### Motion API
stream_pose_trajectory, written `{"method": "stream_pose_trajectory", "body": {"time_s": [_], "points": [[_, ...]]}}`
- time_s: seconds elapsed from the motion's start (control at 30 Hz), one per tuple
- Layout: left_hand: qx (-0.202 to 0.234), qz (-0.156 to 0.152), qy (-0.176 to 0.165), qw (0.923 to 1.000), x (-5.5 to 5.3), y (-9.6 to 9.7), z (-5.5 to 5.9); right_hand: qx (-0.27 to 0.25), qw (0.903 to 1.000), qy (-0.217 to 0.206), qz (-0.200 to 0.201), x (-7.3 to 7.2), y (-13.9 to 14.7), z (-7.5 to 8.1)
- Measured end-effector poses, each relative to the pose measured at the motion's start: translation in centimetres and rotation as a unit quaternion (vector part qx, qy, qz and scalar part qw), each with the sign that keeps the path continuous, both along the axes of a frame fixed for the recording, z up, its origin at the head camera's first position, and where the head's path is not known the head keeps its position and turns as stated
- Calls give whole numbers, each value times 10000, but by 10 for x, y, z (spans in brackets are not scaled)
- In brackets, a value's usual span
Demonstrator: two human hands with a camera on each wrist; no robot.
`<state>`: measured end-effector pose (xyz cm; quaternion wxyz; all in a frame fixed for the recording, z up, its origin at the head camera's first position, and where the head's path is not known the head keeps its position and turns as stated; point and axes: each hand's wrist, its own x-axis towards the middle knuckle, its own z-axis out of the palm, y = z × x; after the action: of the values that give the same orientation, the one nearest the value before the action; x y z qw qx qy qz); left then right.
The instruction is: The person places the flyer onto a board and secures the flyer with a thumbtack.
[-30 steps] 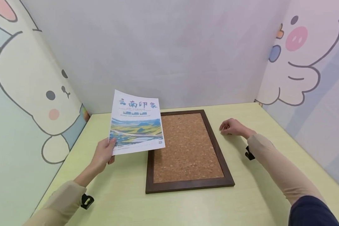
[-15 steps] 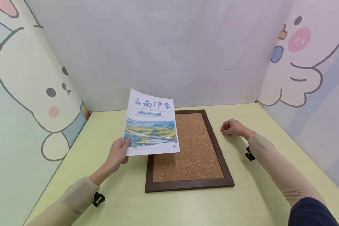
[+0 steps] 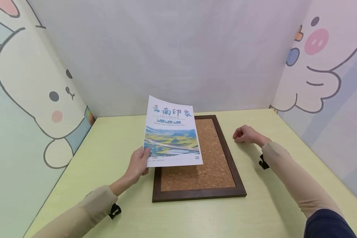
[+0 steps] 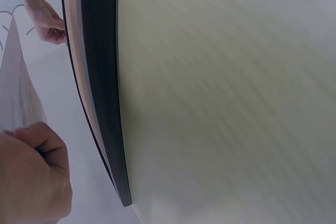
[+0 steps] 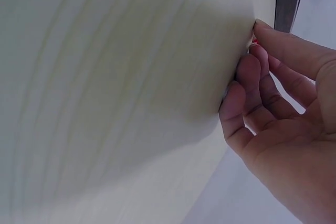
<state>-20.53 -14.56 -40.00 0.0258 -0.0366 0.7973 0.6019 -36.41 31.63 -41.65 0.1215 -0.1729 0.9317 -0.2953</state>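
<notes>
— Where is the landscape poster (image 3: 173, 135) from your left grip (image 3: 139, 162)?

— Up and to the right. I pinch it by its lower-left edge, thumb on the printed face, so it tilts above the framed corkboard (image 3: 217, 158) and hides part of it from the head view.

— And your arms?

— My left forearm (image 3: 86, 205) reaches in from the lower left. My right grip (image 3: 246, 135) rests on the surface (image 3: 196, 218) right of the corkboard, fingers curled; a red speck (image 5: 255, 41) shows by the thumb, but I cannot tell whether it's held.
</notes>
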Motion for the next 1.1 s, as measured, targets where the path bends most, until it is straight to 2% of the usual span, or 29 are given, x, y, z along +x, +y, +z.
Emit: {"method": "stream_pose_trajectory", "body": {"time_s": [0.27,0.5,0.63,0.93,1.1], "points": [[-76,31,-57,10000,2,23,-5,-18,10000,-65,47,0,2,1],[-15,-62,-232,9997,5,39,-12,31,10000,-84,24,0,4,0],[-134,-67,-337,9993,6,48,-15,46,10000,-23,33,0,4,-1],[-33,-286,-503,9983,10,61,-19,23,10000,37,37,2,3,0],[35,-368,-731,9966,11,66,-22,43,10000,71,47,3,3,0]]}}
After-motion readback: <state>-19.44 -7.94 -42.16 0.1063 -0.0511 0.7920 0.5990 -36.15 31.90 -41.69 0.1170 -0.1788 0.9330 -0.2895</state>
